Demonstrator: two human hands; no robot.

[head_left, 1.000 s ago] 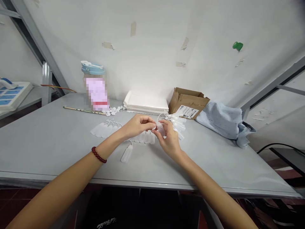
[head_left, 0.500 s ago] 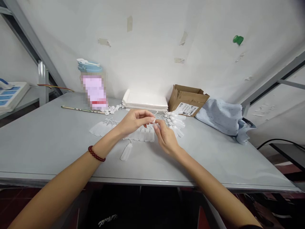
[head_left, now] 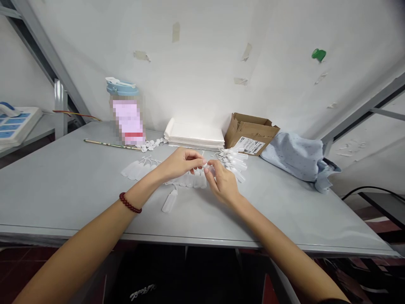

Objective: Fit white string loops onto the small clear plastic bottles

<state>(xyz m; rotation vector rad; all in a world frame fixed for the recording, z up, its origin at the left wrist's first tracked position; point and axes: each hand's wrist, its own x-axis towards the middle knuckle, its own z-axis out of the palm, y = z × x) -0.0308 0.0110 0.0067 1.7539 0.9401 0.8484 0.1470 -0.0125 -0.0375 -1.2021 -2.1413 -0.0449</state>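
Above the middle of the table, my left hand [head_left: 185, 163] and my right hand [head_left: 222, 179] meet fingertip to fingertip. Between them is a small white piece [head_left: 205, 165], pinched by both hands; its exact kind is too small to make out. Beneath and behind the hands lie several white tags with looped cords [head_left: 199, 179], partly hidden by my fingers. One single tag [head_left: 170, 201] rests nearer the front edge. More tags [head_left: 136, 169] lie in a row to the left, and a bunch of clear-ended tags [head_left: 237, 162] fans out beyond my right hand.
At the back stand a stack of white sheets or envelopes [head_left: 195, 134], an open cardboard box [head_left: 253, 128] and a blue-lidded container [head_left: 126, 114]. A pale blue cloth [head_left: 294, 156] lies at right. Small white pieces [head_left: 151, 145] and a thin stick [head_left: 109, 145] sit at back left.
Both hands stay together at nearly the same spot, with the fingers shifting slightly around the small white piece. The whole view has moved a little.
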